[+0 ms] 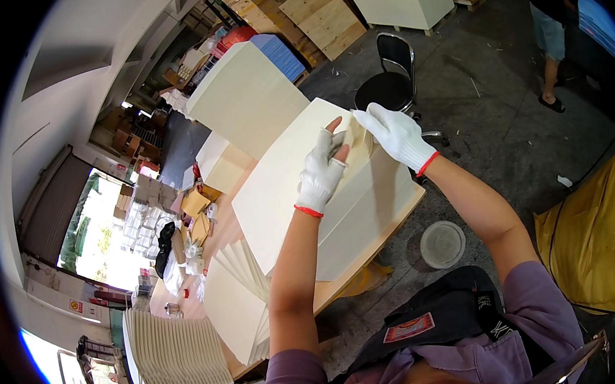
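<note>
A tall stack of cream paper sheets [278,187] stands on the table in front of me. My left hand [320,173], in a white red-cuffed glove with bare thumb and fingertip showing, is over the top of the stack, its thumb and forefinger apart. At the stack's right corner is my right hand [399,140], in a full white glove, its fingers closed at the edge of the sheets. The sheets look bent up between the two hands. The right fingertips are partly hidden, and how many sheets they grip cannot be told.
Fanned sheets [236,299] and a wavy-edged pile [175,350] lie on the table [344,284] at left. Another cream stack [246,99] rises behind. A black chair [386,88], a round bucket [442,245] and a yellow sack [599,219] stand around. Another person [549,36] stands far right.
</note>
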Action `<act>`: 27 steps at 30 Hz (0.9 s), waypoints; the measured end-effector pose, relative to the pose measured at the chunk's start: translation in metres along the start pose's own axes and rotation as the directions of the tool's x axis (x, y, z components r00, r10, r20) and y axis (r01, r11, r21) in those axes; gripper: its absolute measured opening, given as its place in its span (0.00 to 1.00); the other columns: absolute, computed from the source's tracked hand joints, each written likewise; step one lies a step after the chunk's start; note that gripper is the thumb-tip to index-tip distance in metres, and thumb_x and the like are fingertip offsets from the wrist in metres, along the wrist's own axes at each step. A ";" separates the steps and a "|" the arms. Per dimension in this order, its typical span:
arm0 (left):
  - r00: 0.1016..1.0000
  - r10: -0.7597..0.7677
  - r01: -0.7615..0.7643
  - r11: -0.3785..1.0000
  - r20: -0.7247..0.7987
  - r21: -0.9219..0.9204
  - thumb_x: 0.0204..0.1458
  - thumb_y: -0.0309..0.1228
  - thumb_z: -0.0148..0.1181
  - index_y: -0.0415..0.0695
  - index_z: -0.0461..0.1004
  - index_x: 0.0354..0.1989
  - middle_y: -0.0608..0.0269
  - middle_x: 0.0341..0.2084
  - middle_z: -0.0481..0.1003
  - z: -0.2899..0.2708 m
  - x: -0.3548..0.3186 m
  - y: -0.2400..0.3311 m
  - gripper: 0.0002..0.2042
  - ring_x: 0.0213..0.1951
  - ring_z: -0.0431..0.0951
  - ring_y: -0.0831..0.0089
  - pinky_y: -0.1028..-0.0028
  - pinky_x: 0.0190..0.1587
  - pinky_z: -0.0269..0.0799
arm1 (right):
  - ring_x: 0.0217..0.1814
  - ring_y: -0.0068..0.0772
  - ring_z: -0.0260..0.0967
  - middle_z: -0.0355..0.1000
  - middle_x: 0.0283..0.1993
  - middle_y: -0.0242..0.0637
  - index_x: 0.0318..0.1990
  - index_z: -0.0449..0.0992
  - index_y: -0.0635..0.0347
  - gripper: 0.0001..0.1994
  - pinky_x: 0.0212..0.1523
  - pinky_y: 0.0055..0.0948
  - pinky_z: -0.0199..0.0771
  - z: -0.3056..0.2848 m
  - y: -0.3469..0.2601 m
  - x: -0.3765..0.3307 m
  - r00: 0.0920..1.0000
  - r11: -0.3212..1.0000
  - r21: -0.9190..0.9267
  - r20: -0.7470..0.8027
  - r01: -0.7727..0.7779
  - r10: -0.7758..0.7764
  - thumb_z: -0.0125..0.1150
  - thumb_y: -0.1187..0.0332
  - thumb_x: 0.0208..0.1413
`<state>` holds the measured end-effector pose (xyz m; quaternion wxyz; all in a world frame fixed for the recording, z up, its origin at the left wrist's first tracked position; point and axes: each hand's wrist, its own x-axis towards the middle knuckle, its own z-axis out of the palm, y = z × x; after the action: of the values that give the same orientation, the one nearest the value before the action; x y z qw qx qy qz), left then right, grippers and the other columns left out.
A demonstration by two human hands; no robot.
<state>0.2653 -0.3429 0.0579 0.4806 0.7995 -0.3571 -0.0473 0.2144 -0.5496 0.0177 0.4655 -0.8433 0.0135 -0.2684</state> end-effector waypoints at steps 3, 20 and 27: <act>0.997 0.063 -0.055 0.976 -0.034 0.213 0.62 0.32 0.66 0.46 0.79 0.60 0.53 0.43 0.82 0.001 0.000 -0.001 0.17 0.45 0.82 0.69 0.70 0.50 0.76 | 0.40 0.60 0.76 0.75 0.33 0.53 0.42 0.72 0.58 0.26 0.41 0.53 0.71 0.001 -0.002 0.001 1.000 0.999 -0.045 0.005 0.015 -0.014 0.42 0.42 0.75; 0.999 -0.033 0.033 0.961 -0.004 0.276 0.62 0.31 0.66 0.49 0.79 0.60 0.64 0.26 0.74 0.001 -0.001 0.003 0.18 0.30 0.75 0.73 0.70 0.38 0.74 | 0.40 0.62 0.75 0.75 0.33 0.53 0.42 0.72 0.57 0.27 0.39 0.55 0.70 0.006 0.007 0.001 0.999 1.000 -0.021 -0.033 0.016 -0.017 0.41 0.41 0.75; 1.000 0.011 -0.001 0.937 -0.025 0.350 0.62 0.34 0.66 0.52 0.80 0.59 0.57 0.27 0.78 0.003 -0.001 0.001 0.16 0.32 0.80 0.68 0.67 0.41 0.75 | 0.40 0.63 0.75 0.76 0.34 0.53 0.43 0.71 0.57 0.25 0.39 0.55 0.70 0.005 0.008 0.003 1.000 0.999 -0.043 -0.017 0.008 -0.008 0.43 0.43 0.75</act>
<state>0.2629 -0.3446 0.0568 0.3355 0.8718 -0.3557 0.0291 0.2208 -0.5508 0.0108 0.4462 -0.8507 0.0199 -0.2772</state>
